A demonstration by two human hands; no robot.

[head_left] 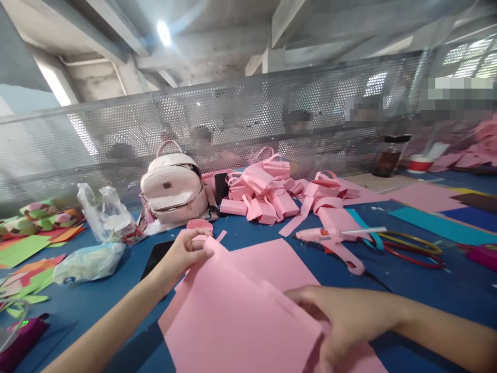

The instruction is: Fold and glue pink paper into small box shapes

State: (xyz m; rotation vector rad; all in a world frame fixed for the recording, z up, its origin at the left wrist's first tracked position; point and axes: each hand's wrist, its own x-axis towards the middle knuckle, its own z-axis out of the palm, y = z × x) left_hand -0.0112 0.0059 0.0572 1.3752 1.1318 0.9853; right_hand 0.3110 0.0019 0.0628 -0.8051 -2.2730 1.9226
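Note:
A large sheet of pink paper [233, 321] is raised in front of me, tilted above the blue table. My left hand [193, 253] pinches its upper left corner between thumb and fingers. At the lower right edge, my right hand [330, 316] grips the same sheet, its fingertips partly hidden behind the paper. Another pink sheet [275, 261] lies beneath and beyond it. To the right rests a pink hot glue gun [334, 241] with a glue stick in its back. Behind the sheets is a heap of folded pink paper bags [264, 191] with strip handles.
A white backpack [174, 186] stands at the back, left of the heap. Plastic bags [91, 261], a dark phone [157, 259] and coloured paper scraps [29, 243] lie left. Scissors [415, 248] and coloured sheets [442, 223] lie right. A perforated metal screen [240, 114] borders the table.

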